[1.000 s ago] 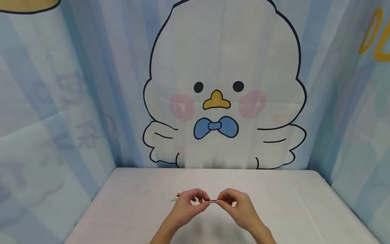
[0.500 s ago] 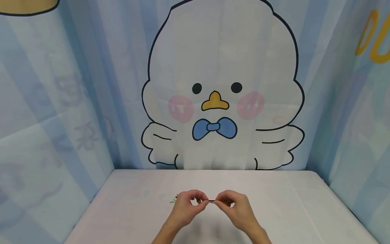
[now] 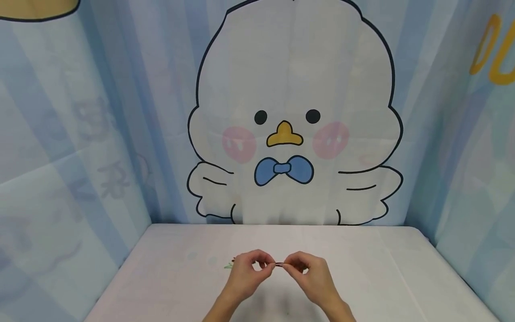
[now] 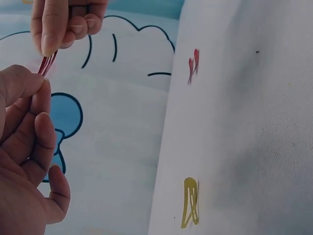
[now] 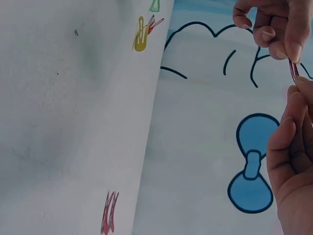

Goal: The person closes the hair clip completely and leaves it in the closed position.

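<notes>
A small dark red snap hair clip (image 4: 47, 63) is stretched between both hands above the table. My left hand (image 3: 247, 275) pinches one end between thumb and forefinger, and my right hand (image 3: 311, 275) pinches the other end the same way. Only the clip's short middle part shows between the fingertips, as narrow parallel strips. In the left wrist view, my left hand's other fingers are loosely bent. A yellow snap hair clip (image 4: 190, 203) lies on the table; in the head view my left hand mostly hides that spot.
A green clip (image 5: 155, 6) and a red clip (image 5: 154, 23) lie beside the yellow one. More slim red clip-like pieces (image 4: 196, 58) lie elsewhere on the white tabletop (image 3: 362, 268). Behind stands a curtain (image 3: 295, 80) printed with a cartoon bird.
Both hands keep their pinch on the red hair clip and hardly move. Its strips look slightly further apart than half a second ago. The head view has shifted a little.
</notes>
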Demonstrator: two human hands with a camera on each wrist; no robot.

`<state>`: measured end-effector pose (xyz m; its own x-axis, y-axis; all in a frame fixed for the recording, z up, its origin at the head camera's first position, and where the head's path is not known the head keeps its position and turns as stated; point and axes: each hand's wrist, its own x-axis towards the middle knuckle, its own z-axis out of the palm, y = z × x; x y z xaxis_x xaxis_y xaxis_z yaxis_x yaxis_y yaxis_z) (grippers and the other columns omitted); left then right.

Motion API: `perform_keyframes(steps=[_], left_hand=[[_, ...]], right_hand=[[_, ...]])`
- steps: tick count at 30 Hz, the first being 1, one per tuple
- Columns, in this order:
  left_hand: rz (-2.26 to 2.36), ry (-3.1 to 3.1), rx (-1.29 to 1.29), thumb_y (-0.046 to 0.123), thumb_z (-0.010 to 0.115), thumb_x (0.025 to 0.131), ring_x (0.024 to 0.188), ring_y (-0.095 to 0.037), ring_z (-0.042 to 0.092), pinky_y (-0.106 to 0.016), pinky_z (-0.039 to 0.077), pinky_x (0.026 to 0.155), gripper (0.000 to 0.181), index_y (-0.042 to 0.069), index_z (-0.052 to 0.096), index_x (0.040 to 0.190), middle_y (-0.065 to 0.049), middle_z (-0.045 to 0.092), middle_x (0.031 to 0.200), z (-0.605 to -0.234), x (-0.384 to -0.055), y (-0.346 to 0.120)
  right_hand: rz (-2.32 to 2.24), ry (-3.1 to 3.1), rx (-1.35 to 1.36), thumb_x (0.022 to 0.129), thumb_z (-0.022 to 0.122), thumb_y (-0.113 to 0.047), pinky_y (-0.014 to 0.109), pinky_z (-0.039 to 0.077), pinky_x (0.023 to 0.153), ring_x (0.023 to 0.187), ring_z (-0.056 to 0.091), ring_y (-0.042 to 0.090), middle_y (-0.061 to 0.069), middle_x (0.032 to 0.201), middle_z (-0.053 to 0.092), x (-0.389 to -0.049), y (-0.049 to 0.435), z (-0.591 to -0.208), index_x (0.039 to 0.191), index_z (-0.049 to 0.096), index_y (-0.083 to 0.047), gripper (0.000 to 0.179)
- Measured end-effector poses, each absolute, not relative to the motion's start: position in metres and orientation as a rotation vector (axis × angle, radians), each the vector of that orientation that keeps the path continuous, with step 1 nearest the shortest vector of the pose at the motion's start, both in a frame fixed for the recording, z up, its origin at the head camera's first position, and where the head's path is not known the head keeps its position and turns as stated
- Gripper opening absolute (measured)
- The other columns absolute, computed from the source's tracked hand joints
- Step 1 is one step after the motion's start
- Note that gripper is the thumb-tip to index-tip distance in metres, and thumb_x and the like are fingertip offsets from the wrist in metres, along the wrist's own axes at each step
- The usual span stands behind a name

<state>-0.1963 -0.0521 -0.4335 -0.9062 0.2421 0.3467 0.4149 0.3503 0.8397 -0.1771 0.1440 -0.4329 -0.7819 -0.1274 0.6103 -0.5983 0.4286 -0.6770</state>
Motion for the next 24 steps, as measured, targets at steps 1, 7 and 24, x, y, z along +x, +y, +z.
perform_keyframes(steps=[1,7,24], left_hand=[[-1.598,-2.444,-0.601,0.013,0.077,0.088,0.077,-0.009,0.058,-0.033,0.046,0.073,0.005,0.009,0.075,0.089,0.012,0.066,0.079,-0.4333,-0.1965,-0.0521],[-1.624,-2.455,-0.607,0.013,0.075,0.089,0.078,-0.010,0.058,-0.031,0.046,0.072,0.003,0.010,0.074,0.089,0.012,0.066,0.080,-0.4324,-0.1974,-0.0525],[-1.666,-2.463,-0.631,0.016,0.075,0.092,0.081,-0.010,0.059,-0.041,0.043,0.080,0.006,0.012,0.073,0.095,0.012,0.066,0.084,-0.4370,-0.2000,-0.0540]], right_hand=[[1.324,-2.213,0.611,0.081,0.081,0.000,0.026,0.051,0.055,0.060,0.057,0.003,-0.013,0.073,0.065,-0.1773,0.1442,-0.4327,0.086,0.072,-0.010,0.015],[1.259,-2.179,0.695,0.075,0.083,0.008,0.027,0.052,0.056,0.063,0.057,0.002,-0.013,0.074,0.063,-0.1788,0.1454,-0.4339,0.090,0.072,-0.011,0.027],[1.048,-2.075,0.825,0.070,0.085,0.012,0.026,0.051,0.056,0.067,0.057,0.002,-0.013,0.079,0.062,-0.1828,0.1464,-0.4394,0.091,0.072,-0.013,0.035]])
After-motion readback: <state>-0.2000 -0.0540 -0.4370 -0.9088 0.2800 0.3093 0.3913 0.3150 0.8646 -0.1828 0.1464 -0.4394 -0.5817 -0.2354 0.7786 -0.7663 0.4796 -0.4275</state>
